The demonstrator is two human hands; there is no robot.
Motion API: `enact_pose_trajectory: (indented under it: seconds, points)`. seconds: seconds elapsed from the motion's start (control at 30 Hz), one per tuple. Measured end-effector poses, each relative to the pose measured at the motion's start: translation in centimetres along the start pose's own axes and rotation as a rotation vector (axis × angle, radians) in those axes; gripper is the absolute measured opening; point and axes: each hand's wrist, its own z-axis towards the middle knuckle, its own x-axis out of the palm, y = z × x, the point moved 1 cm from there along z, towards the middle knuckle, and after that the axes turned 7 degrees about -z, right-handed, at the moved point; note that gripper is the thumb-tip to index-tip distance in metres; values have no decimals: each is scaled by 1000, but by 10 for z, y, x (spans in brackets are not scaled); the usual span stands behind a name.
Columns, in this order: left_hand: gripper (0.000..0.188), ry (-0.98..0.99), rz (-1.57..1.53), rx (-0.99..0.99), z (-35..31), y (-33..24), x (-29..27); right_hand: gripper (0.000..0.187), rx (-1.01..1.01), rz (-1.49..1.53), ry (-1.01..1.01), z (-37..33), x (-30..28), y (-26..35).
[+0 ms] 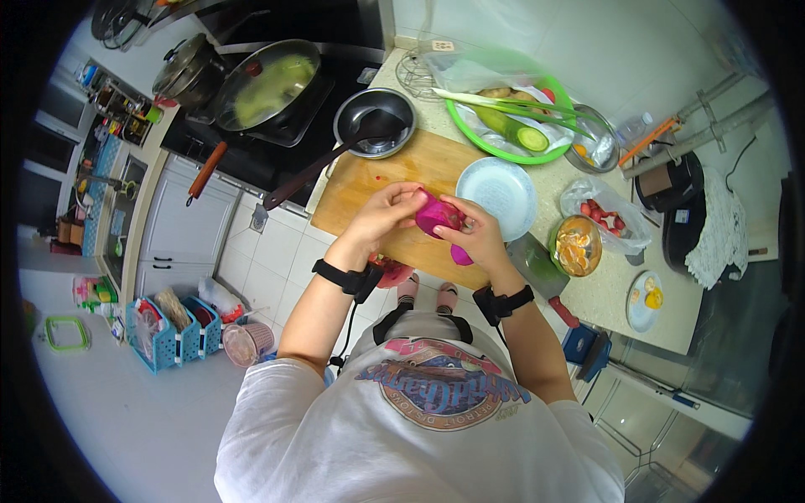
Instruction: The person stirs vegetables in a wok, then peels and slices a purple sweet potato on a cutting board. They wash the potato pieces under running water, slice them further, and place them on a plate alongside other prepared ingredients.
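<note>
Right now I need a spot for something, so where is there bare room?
The board has bare room between the ladle and the left hand, bar a red speck. The counter has another patch, bordered by the glass bowl, knife and small plate. It is crowded farther back, around the green basket and bag.
</note>
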Motion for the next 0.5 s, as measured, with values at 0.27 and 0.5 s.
enact_pose_trajectory:
  seconds: [0.27,0.5]
  points:
    - [14,-63,395,72,14,23,-8,49,-81,-105,-21,0,4,-2]
    - [18,-228,-199,-153,30,59,-22,53,-114,40,58,-2,7,-3]
